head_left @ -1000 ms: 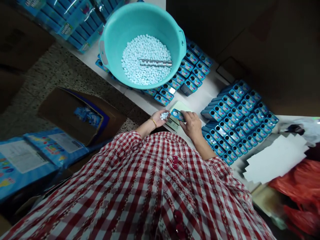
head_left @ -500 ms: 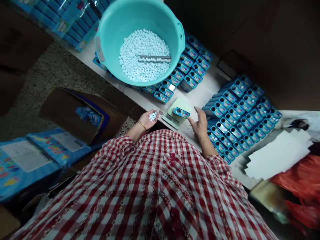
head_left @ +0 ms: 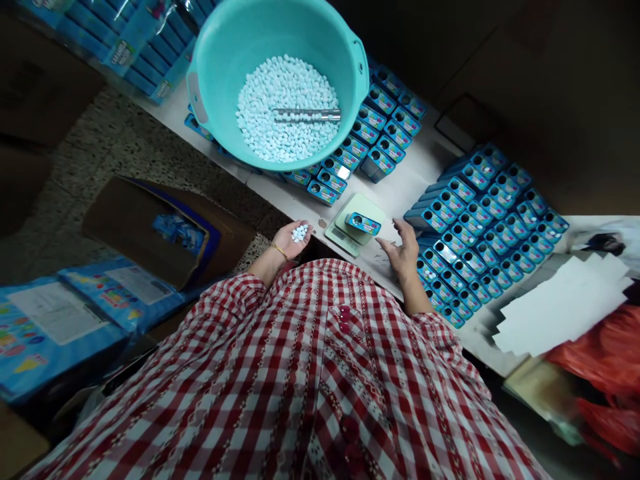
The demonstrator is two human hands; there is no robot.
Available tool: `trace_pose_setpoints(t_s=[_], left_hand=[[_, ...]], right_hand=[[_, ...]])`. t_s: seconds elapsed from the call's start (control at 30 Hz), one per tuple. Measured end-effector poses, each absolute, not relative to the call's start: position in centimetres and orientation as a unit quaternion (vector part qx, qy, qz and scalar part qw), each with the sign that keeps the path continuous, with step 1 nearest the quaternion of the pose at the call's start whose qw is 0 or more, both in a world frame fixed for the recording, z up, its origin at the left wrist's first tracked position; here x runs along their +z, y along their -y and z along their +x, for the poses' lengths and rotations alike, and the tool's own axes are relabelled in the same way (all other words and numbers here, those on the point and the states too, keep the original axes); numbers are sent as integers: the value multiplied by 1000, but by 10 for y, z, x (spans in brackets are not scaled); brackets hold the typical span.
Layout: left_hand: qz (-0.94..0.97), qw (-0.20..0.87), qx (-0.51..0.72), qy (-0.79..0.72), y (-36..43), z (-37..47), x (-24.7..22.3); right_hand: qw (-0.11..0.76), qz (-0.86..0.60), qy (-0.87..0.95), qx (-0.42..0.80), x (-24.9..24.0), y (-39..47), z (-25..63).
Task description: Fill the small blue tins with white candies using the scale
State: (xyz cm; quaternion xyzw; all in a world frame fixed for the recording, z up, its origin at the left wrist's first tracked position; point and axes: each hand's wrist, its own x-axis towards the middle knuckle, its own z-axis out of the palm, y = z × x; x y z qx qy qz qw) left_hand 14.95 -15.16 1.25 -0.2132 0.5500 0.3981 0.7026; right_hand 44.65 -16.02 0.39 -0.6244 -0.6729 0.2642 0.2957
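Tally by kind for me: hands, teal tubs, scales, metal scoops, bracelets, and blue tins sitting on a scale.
Hands: 2 (left hand, right hand)
Teal tub: 1
Scale: 1
Metal scoop: 1
Bracelet: 1
Blue tin on the scale: 1
Total: 7

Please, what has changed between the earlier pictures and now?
The right hand has let go of the blue box, which now sits on the scale, and moved right. The left hand drew left, away from the scale. Unchanged: white pieces in the palm, metal scoop in the tub.
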Motion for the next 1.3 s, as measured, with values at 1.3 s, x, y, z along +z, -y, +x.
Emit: trace_pose_setpoints(t_s=[1.3], left_hand=[[-58, 766, 303, -564, 133, 176, -13]], right_hand=[[80, -733, 675, 20, 1, 122, 500]])
